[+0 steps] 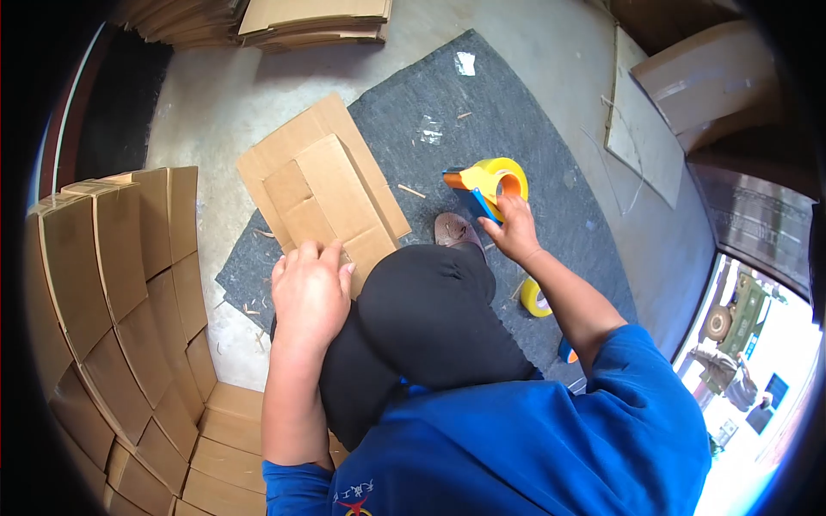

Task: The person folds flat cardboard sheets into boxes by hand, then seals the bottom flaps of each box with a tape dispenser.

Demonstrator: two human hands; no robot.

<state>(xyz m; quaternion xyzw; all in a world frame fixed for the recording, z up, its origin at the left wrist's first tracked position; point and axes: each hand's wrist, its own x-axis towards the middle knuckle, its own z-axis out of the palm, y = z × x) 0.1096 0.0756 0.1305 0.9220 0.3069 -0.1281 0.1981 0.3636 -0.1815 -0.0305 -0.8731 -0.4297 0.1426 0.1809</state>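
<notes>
At mid-frame the flattened brown cardboard box [320, 196] lay on the grey felt mat [551, 185], pinned, seemingly to steady it, by the left hand [310, 292], fingers loosely spread on its near edge. Just right, the right hand [514, 230] had its fingers curled around the orange-and-blue tape dispenser with yellow tape [486, 185].

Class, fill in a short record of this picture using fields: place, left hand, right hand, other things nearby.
Place: a grey mat on a concrete floor, seen from above the person's knees.
Left hand: the left hand rests flat on a flattened cardboard box lying on the mat.
Right hand: the right hand grips a tape dispenser, orange and blue, loaded with yellow tape.
Other things nearby: a spare yellow tape roll beside the right forearm; folded boxes stacked at the left; flat cardboard sheets piled at the top.
</notes>
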